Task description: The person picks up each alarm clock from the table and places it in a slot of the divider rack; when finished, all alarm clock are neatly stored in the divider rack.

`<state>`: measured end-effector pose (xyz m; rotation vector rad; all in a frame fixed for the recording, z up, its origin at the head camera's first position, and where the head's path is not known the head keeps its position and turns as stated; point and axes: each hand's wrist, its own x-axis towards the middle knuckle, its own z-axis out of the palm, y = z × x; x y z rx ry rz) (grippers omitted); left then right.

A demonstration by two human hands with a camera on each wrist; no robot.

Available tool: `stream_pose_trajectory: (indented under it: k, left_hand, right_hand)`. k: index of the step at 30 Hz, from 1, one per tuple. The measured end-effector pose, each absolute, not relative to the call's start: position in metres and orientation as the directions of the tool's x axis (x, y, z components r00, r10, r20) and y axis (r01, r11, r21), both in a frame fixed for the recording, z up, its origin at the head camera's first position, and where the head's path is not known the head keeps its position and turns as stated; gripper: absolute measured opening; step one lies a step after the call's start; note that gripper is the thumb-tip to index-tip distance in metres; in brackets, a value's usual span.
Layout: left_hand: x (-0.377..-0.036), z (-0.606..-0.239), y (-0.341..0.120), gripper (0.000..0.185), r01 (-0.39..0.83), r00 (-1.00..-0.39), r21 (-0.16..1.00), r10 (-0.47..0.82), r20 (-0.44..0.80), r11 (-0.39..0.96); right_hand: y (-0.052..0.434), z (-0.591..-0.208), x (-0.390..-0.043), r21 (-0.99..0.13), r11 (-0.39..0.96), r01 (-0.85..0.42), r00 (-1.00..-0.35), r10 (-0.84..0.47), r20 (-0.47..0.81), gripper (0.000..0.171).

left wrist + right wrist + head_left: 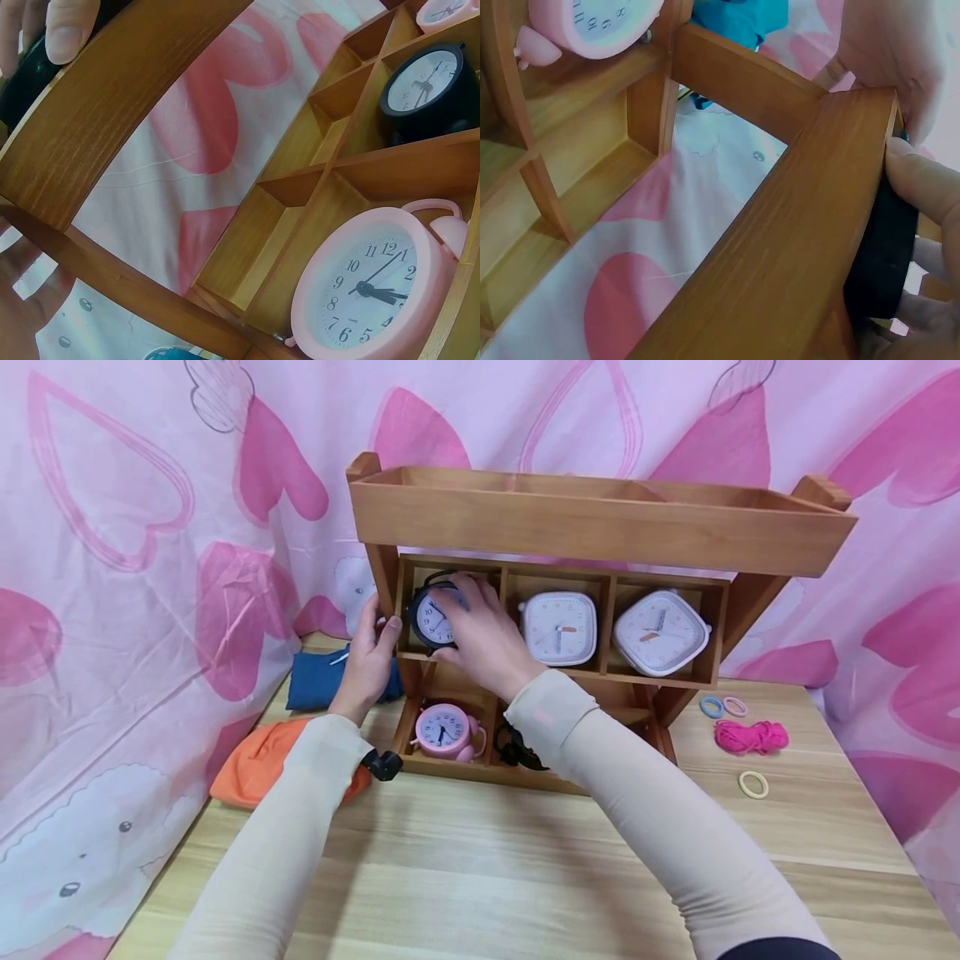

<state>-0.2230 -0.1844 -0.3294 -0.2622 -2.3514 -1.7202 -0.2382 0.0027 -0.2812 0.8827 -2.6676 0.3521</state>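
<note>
A black alarm clock stands in the upper left compartment of a wooden shelf. My right hand grips the clock from the right, fingers curled over its top and front. In the right wrist view its fingers wrap the clock's black rim behind a wooden post. My left hand reaches in at the shelf's left upright. Its thumb and a finger pinch the clock's left edge.
Two white square clocks fill the other upper compartments. Below stand a pink clock and another black clock. Blue cloth and orange cloth lie left of the shelf. Hair ties and pink cord lie right.
</note>
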Motion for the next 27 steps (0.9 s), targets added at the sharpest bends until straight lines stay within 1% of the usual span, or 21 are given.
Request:
stream_pose_trajectory:
  k: [4,9,12,16,20,24,27]
  left_hand:
    - [-0.223,-0.330,-0.184,0.056,0.271,-0.960,0.917,0.018,0.278,0.293]
    - [-0.223,-0.331,-0.184,0.056,0.271,-0.961,0.920,0.018,0.277,0.284]
    - [-0.223,-0.331,-0.185,0.056,0.270,-0.961,0.919,0.019,0.276,0.287]
    - [-0.223,-0.331,-0.186,0.056,0.274,-0.960,0.916,0.020,0.281,0.295]
    - [-0.223,-0.331,-0.188,0.057,0.286,-0.956,0.912,0.028,0.291,0.293]
    - [-0.224,-0.332,-0.191,0.058,0.281,-0.958,0.917,0.022,0.287,0.284]
    - [-0.224,-0.333,-0.193,0.059,0.270,-0.960,0.921,0.010,0.278,0.280]
  right_hand:
    - [0.002,-0.284,-0.237,-0.108,0.790,-0.603,-0.768,-0.539,0.344,0.074]
    - [0.005,-0.284,-0.232,-0.129,0.782,-0.609,-0.769,-0.544,0.336,0.067]
    - [0.011,-0.283,-0.223,-0.147,0.760,-0.633,-0.751,-0.555,0.359,0.063]
    - [0.025,-0.282,-0.199,-0.199,0.709,-0.677,-0.715,-0.568,0.407,0.059]
    - [0.043,-0.291,-0.170,-0.288,0.659,-0.695,-0.709,-0.561,0.427,0.057]
    - [0.063,-0.311,-0.146,-0.368,0.639,-0.676,-0.735,-0.547,0.400,0.055]
    - [0.080,-0.328,-0.132,-0.404,0.647,-0.647,-0.762,-0.533,0.368,0.053]
